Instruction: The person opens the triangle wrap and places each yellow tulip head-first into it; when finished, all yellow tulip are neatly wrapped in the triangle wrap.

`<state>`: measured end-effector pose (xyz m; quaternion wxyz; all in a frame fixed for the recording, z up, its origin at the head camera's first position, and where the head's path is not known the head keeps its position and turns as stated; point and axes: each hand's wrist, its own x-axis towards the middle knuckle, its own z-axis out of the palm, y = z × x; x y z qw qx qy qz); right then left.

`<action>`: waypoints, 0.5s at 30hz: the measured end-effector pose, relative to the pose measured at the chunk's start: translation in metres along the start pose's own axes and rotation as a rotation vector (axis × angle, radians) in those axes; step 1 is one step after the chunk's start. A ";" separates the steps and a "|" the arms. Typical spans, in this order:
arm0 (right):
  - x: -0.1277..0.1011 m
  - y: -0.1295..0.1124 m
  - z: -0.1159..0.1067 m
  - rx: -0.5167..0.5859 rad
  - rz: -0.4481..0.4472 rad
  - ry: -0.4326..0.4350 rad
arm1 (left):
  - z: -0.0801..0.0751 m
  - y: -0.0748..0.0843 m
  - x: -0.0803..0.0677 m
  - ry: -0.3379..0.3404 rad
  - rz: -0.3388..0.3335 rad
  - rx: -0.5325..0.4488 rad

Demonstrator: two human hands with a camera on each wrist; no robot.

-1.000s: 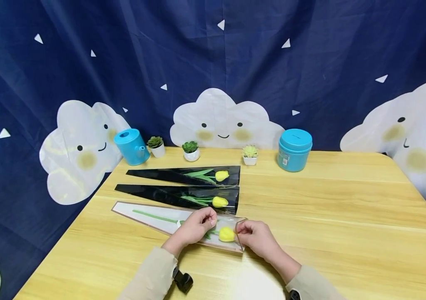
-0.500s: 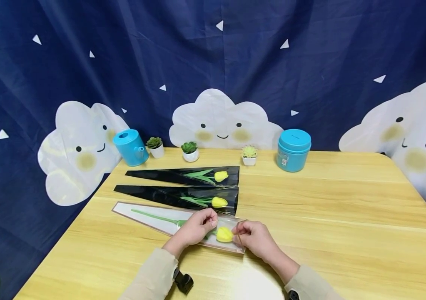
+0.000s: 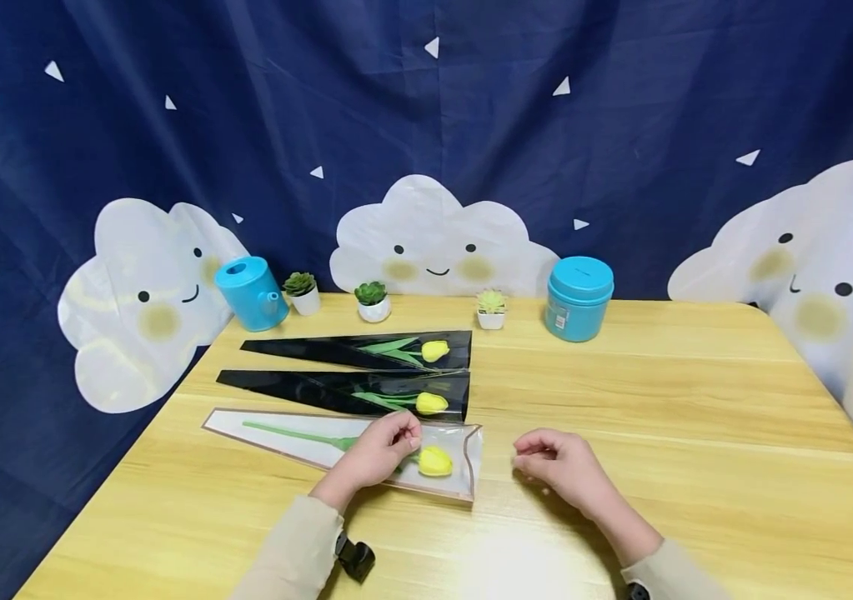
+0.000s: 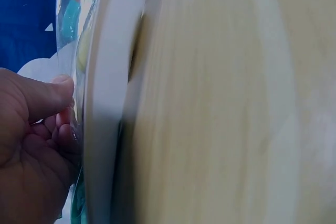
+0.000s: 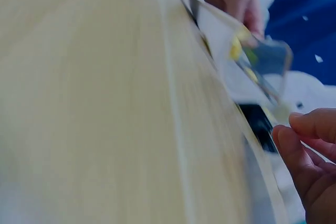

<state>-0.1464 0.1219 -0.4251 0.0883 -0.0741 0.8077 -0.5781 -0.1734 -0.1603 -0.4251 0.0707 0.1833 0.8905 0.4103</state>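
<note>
A yellow tulip [image 3: 435, 461] with a long green stem lies inside a tapered flower sleeve [image 3: 456, 435], white-backed with a brown border and a clear front. My left hand [image 3: 381, 450] reaches over the sleeve and pinches its clear film between thumb and fingers; the film also shows in the left wrist view [image 4: 79, 93]. Part of the stem and leaves is hidden under this hand. To the right of the sleeve's wide end, my right hand [image 3: 564, 471] hovers with loosely bent fingers and nothing in them. The sleeve's wide end bulges slightly upward.
Two black sleeves [image 3: 283, 344] [image 3: 276, 383] with yellow tulips lie behind the white one. Along the back edge stand a blue watering can [image 3: 253, 296], small potted succulents [image 3: 373, 302] and a lidded blue canister [image 3: 579, 300]. A navy cloud-patterned curtain [image 3: 501, 100] hangs behind the table.
My right hand has let go of the sleeve's wide opening and moved away to the right. The left hand stays on the sleeve. The head view has shifted slightly.
</note>
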 end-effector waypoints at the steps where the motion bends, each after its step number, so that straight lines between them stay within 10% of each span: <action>1: -0.002 0.002 -0.006 -0.003 0.012 0.014 | -0.001 0.000 0.000 0.001 0.005 0.015; 15: -0.022 0.016 -0.078 -0.197 0.057 0.221 | -0.020 0.003 -0.009 0.041 0.007 0.091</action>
